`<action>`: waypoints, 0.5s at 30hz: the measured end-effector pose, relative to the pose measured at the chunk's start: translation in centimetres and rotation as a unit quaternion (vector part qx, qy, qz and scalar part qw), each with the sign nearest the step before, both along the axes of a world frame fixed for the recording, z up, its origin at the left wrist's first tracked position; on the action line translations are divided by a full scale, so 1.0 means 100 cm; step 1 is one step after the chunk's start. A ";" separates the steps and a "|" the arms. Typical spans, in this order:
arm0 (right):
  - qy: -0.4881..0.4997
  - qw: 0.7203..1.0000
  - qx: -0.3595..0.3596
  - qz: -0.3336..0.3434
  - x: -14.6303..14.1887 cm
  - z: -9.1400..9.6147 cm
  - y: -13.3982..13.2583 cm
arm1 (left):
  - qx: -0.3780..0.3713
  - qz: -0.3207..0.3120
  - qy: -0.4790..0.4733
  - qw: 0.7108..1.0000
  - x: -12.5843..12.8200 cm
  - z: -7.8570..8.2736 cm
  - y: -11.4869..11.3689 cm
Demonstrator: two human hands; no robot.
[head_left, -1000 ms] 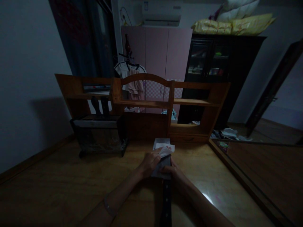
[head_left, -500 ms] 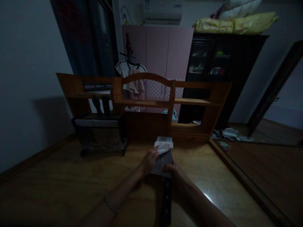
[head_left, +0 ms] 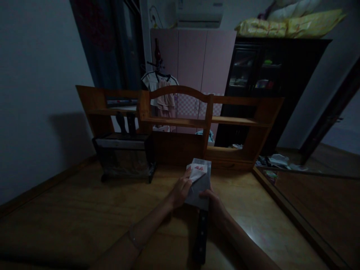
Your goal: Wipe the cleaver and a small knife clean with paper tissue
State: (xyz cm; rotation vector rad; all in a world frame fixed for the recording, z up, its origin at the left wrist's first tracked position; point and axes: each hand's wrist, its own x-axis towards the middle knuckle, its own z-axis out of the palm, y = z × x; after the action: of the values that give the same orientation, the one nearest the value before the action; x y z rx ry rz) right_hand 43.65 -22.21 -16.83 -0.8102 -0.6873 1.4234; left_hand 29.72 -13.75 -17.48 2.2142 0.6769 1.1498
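A cleaver [head_left: 195, 198] with a broad grey blade and a black riveted handle [head_left: 201, 236] is held over the table, its handle pointing toward me. My right hand [head_left: 213, 202] grips the blade along its right edge near the handle, thumb on the upper face. In my left hand [head_left: 180, 191] is a folded white tissue [head_left: 198, 170] with pinkish-red marks, pressed on the far part of the blade. The fingers of my left hand are closed around the tissue's left side. Part of the right hand's fingers is hidden under the blade.
A knife block [head_left: 123, 159] with dark-handled knives stands at the back left of the wooden table [head_left: 135, 213]. Behind it runs a wooden shelf unit [head_left: 177, 122]. A raised wooden edge [head_left: 281, 198] borders the table on the right.
The tissue has shifted a little on the blade, leaving more of its far right corner bare. Both hands keep their hold. The whole view has moved slightly, with things appearing farther right.
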 end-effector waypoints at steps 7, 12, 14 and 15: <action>0.068 0.996 0.011 -0.048 0.012 0.010 0.011 | 0.157 -0.105 0.094 0.977 0.005 0.027 -0.015; 0.051 0.995 0.045 -0.066 0.018 0.013 0.012 | 0.211 -0.094 0.156 0.960 0.006 0.032 -0.024; 0.043 0.996 0.045 -0.069 0.019 0.012 0.010 | 0.226 -0.087 0.169 0.956 0.005 0.034 -0.025; 0.038 0.996 0.045 -0.072 0.020 0.012 0.010 | 0.231 -0.083 0.171 0.954 0.005 0.034 -0.026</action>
State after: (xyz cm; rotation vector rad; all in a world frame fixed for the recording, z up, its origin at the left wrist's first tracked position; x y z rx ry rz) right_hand 45.62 -21.26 -15.67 -0.7167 -0.6187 1.2779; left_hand 30.20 -16.32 -14.08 2.8495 0.3623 0.9129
